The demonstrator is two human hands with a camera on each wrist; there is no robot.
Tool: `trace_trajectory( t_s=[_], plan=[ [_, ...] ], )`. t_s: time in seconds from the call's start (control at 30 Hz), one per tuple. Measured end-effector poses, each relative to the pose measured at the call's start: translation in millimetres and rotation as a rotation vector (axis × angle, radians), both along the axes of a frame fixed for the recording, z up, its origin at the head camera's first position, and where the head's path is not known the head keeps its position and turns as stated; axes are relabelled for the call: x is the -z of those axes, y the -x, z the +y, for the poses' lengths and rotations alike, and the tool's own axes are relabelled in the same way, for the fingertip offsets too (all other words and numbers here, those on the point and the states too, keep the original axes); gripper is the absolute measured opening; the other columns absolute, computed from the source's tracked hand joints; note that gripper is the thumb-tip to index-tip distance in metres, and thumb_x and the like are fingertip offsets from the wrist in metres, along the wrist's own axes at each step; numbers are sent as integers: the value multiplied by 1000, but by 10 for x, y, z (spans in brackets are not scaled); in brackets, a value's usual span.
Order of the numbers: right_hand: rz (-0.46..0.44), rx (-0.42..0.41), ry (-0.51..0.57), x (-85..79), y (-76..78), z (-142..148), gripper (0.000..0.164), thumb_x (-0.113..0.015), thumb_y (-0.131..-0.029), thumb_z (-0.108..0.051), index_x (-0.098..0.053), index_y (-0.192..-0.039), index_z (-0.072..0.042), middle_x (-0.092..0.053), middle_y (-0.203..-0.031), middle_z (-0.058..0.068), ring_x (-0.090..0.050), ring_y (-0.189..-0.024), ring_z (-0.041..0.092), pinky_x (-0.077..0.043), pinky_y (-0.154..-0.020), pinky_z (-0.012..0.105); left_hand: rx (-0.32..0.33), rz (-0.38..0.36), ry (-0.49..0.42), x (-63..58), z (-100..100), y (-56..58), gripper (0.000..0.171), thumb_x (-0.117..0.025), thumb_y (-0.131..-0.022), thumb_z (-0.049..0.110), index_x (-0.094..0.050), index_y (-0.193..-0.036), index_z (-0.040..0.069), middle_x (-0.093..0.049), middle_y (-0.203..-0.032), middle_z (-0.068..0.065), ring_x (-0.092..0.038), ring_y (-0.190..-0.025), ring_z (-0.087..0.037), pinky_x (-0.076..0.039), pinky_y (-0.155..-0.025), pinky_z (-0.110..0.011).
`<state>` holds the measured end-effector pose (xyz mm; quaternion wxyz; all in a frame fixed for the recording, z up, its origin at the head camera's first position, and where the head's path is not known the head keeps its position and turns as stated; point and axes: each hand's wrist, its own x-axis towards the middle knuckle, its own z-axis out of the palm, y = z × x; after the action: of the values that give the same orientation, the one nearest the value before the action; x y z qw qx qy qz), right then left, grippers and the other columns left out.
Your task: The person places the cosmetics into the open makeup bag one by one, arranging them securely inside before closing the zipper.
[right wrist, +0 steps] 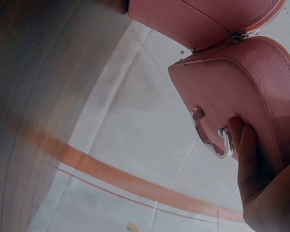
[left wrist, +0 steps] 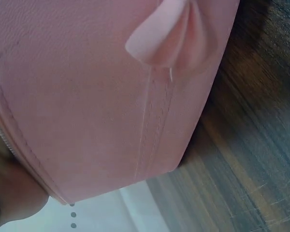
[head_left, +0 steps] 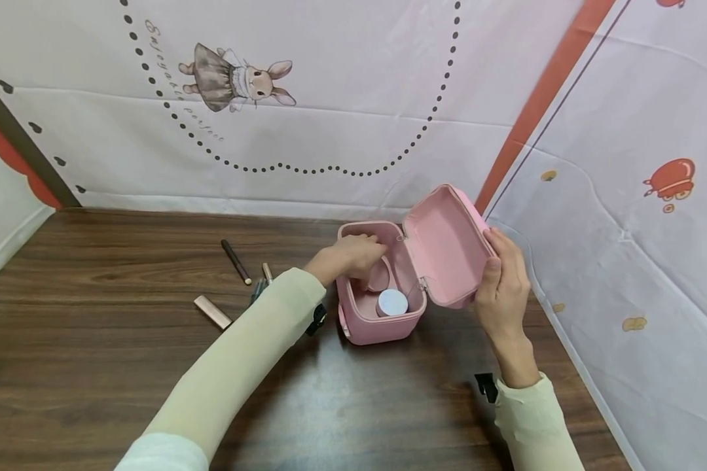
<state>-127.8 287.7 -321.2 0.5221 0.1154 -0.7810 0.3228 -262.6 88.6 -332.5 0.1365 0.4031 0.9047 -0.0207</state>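
Note:
A pink zip-up cosmetic case (head_left: 383, 330) stands on the table with its lid (head_left: 450, 242) swung up to the right. My right hand (head_left: 503, 281) grips the lid's outer edge, thumb on the rim and fingers behind, beside the metal handle (right wrist: 224, 144) in the right wrist view. Over the case's left wall, my left hand (head_left: 356, 254) reaches inside, right by a round pink item (head_left: 380, 277); I cannot tell whether it holds this. A white-topped round jar (head_left: 392, 302) sits in the near part of the case. The left wrist view shows a pink bow (left wrist: 171, 38) on the outer wall.
Left of the case lie a black pencil-like stick (head_left: 235, 260), a rose-gold tube (head_left: 212, 312), a small gold-tipped tube (head_left: 267, 271) and a dark green item (head_left: 258, 290), partly behind my left forearm. Printed cloth walls (head_left: 330, 147) bound the table at the back and right.

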Motion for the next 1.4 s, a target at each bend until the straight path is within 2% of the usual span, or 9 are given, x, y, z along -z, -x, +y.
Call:
trace_trajectory(
  t_s=[0.1,0.23,0.33,0.47,0.6,0.73,0.93,1.23,1.4],
  plan=[
    [-2,1,-4,33,24,32,61,-38,-101,-45,-62,-115,9,-58,-118,28,-54,-111,42,-40,-97,47,-9,-23,-10,0,-3,11,64,-82,-72,20,-53,-129,13,-54,-121,-8,-53,-103,-22,-45,-83,-37],
    [-6,5,-7,58,37,58,61,-38,-101,-45,-62,-116,9,-58,-118,28,-54,-111,41,-40,-97,47,9,-44,-52,1,-4,32,40,-65,-88,13,-53,-126,9,-57,-114,-9,-56,-102,-23,-46,-84,-37],
    [-4,5,-7,52,35,54,61,-37,-101,-45,-62,-116,9,-59,-118,28,-54,-111,41,-40,-97,47,18,-60,-102,-6,-8,57,29,-53,-94,7,-54,-124,6,-61,-103,-9,-59,-94,-23,-47,-79,-34],
    [2,-3,-7,-1,1,-6,62,-37,-101,-45,-62,-115,10,-59,-117,29,-55,-110,42,-40,-98,46,-9,-83,-118,-18,-27,74,25,-51,-95,6,-55,-120,3,-61,-93,-9,-59,-82,-22,-49,-70,-33],
    [1,-15,-1,-63,-50,-83,59,-38,-102,-42,-61,-114,11,-58,-116,30,-54,-110,44,-40,-98,46,-34,-72,-86,-7,-49,63,16,-46,-97,11,-55,-108,4,-61,-93,-9,-58,-83,-22,-48,-72,-34],
    [-4,-19,-3,-70,-59,-83,59,-38,-102,-41,-61,-115,11,-58,-117,31,-53,-110,45,-40,-98,47,-33,-75,-88,-1,-46,58,20,-46,-98,14,-55,-112,3,-61,-91,-8,-58,-83,-23,-47,-75,-35],
    [-8,-6,-16,97,54,98,61,-37,-100,-47,-62,-118,6,-59,-119,25,-55,-112,40,-40,-97,47,-27,-82,-103,-5,-26,67,26,-49,-97,13,-54,-121,3,-59,-88,-7,-57,-82,-22,-47,-74,-34],
    [-37,-6,-29,154,69,175,58,-39,-100,-48,-62,-124,-2,-59,-125,18,-54,-115,35,-40,-96,49,-26,7,-96,48,-45,25,26,-49,-98,21,-52,-121,8,-63,-99,-8,-62,-90,-24,-49,-76,-37],
    [-24,-6,-30,163,77,175,58,-39,-100,-48,-63,-122,-1,-59,-124,19,-54,-114,35,-41,-96,49,-41,30,-124,-1,-58,-20,33,-56,-92,14,-50,-124,8,-59,-112,-9,-60,-97,-25,-49,-79,-39]
  ],
)
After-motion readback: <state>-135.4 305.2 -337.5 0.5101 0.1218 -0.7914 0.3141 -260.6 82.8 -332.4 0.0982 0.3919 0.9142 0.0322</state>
